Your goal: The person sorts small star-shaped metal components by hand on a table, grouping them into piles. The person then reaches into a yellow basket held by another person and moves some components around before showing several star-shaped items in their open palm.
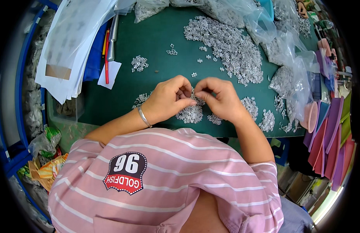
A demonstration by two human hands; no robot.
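Above the near edge of the green table, my left hand [168, 99], with a silver bangle at the wrist, has its thumb and fingers closed in a pinch. My right hand [222, 98] is also pinched, its fingertips almost meeting those of the left. Whatever lies between the fingertips is too small and too covered to make out. Directly beneath them is a heap of small silvery metal parts [190, 114]. A smaller pile [141, 100] is partly hidden behind my left hand. To the right of my right hand lie two more piles of similar parts [249, 107].
A large spread of silvery parts [234, 48] covers the far right of the table [149, 35]. Clear plastic bags [282, 79] of parts line the right side. Papers [67, 42], a red pen [107, 66] and a blue tray [95, 58] lie at left.
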